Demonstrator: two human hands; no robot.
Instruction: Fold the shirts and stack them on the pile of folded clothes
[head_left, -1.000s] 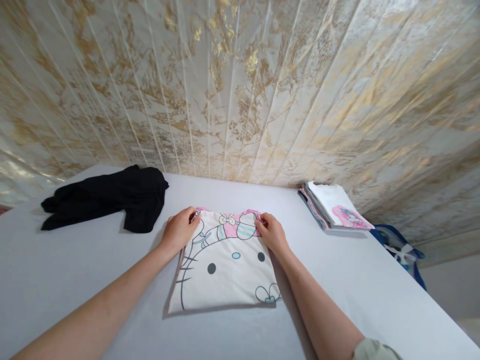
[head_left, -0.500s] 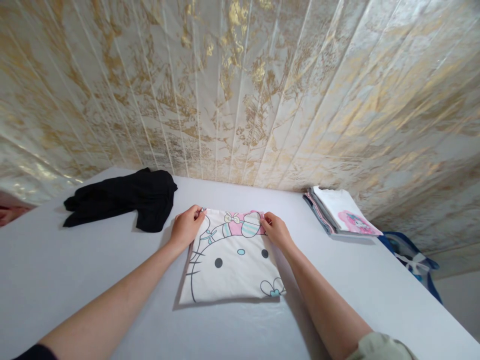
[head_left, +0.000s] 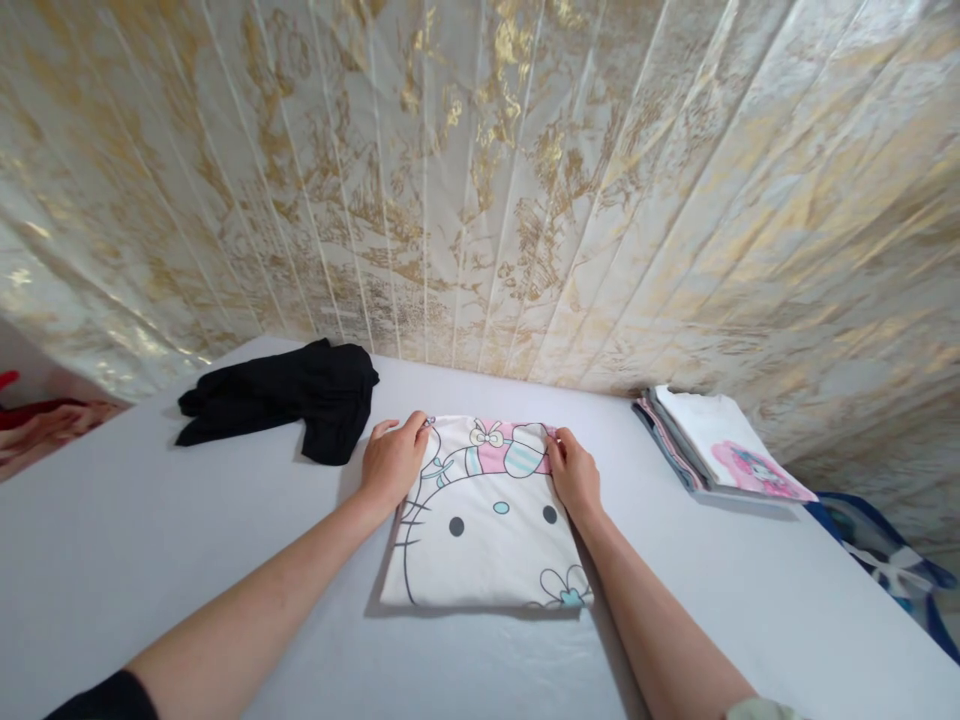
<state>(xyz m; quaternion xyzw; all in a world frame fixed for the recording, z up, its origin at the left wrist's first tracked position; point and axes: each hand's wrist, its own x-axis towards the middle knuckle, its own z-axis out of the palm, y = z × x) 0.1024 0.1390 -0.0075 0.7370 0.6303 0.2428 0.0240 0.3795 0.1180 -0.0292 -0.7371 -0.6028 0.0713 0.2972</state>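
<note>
A white T-shirt with a cartoon cat print lies folded into a near square in front of me. The printed face is upside down from my side, with a pink and striped part along the far edge. My left hand grips the far left corner, thumb and forefinger pinched, the other fingers partly raised. At the far right corner, my right hand pinches the fabric with its fingers curled. The folded shirt rests flat on the white table.
A black garment lies loosely at the back left. At the back right is a stack of folded clothes, topped by a white one with a pink print. A blue-edged bag sits beyond the right edge. A patterned curtain hangs behind.
The view has turned slightly left, so everything sits further right in the picture. Both hands stay at the T-shirt's far corners, and my left hand's outer fingers have lifted a little.
</note>
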